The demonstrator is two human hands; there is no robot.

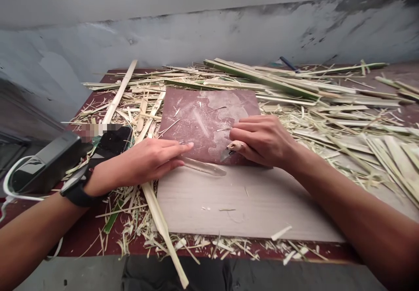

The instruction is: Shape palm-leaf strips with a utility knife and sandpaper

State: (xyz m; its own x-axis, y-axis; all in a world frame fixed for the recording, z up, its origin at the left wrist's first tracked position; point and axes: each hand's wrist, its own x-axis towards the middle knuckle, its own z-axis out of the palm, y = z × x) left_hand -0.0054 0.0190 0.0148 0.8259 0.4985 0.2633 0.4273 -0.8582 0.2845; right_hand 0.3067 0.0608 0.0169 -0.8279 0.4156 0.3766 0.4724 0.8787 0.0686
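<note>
My left hand (163, 155) is closed on a thin, pale bamboo strip (206, 167) with a rounded tip that points right. The strip lies low over the near edge of a dusty, dark red sheet (190, 125). To its right, my right hand (258, 140) is wrapped round a small knife (235, 146), whose pale handle end and a bit of blade show below the knuckles. The knife is apart from the strip. Under the sheet lies a pale wooden board (248, 208) with a few shavings on it.
Long split bamboo pieces (262, 79) and heaps of shavings (127, 234) cover much of the dark red table. One long bamboo strip (163, 230) juts over the front edge. At the left are a dark box-like device (46, 164) and a white cable (8, 179). A wall (196, 42) stands behind.
</note>
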